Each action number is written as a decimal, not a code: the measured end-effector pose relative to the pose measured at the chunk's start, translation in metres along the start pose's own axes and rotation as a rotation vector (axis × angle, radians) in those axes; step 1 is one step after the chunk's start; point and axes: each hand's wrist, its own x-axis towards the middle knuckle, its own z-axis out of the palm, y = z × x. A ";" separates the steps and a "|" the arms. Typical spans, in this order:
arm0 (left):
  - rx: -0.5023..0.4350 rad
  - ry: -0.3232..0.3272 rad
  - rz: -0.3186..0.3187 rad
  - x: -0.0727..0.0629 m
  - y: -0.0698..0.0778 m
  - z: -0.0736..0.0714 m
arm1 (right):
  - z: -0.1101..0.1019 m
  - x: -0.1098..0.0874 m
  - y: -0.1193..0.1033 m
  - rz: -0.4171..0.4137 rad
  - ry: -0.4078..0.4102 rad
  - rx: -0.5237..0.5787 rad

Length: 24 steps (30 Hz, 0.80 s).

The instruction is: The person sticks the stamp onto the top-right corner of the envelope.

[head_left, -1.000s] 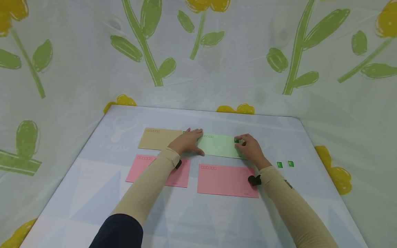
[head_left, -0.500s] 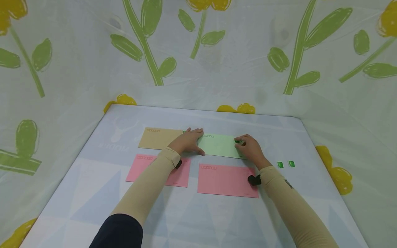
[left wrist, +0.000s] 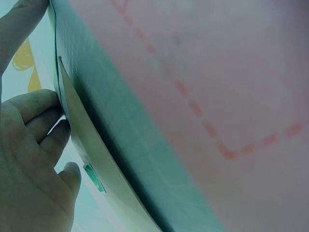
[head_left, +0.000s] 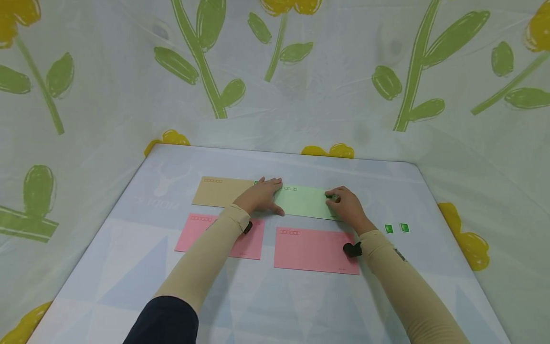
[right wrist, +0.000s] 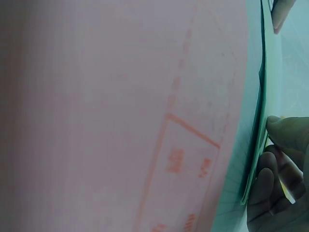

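In the head view a pale green envelope (head_left: 301,201) lies between the two hands. My left hand (head_left: 259,195) rests spread, fingers straight, at its left edge and overlaps the tan envelope (head_left: 221,191). A small green stamp (left wrist: 94,178) on the tan envelope shows beside that hand in the left wrist view. My right hand (head_left: 347,203), fingers curled, pinches another green stamp (head_left: 330,196) at the upper right corner of the pale green envelope. Most of this stamp is hidden by the fingertips. In the right wrist view, the curled fingers (right wrist: 285,130) touch the envelope's edge.
Two pink envelopes lie nearer, one at left (head_left: 249,246) partly under the left forearm, one at right (head_left: 315,251). Two loose green stamps, a nearer one (head_left: 388,229) and a farther one (head_left: 405,228), lie right of the right hand on the table (head_left: 240,315).
Both hands stay nearly in place. The right thumb and fingers have shifted slightly over the stamp, so less of its green face shows now.
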 end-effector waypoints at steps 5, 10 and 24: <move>0.007 0.003 0.006 0.000 0.000 0.000 | 0.000 -0.001 0.000 0.003 -0.004 0.011; 0.013 0.000 0.006 0.000 0.000 0.001 | 0.000 0.000 0.000 0.004 -0.009 0.008; 0.001 0.004 0.003 -0.001 0.000 0.000 | -0.002 0.000 -0.003 0.005 -0.009 -0.006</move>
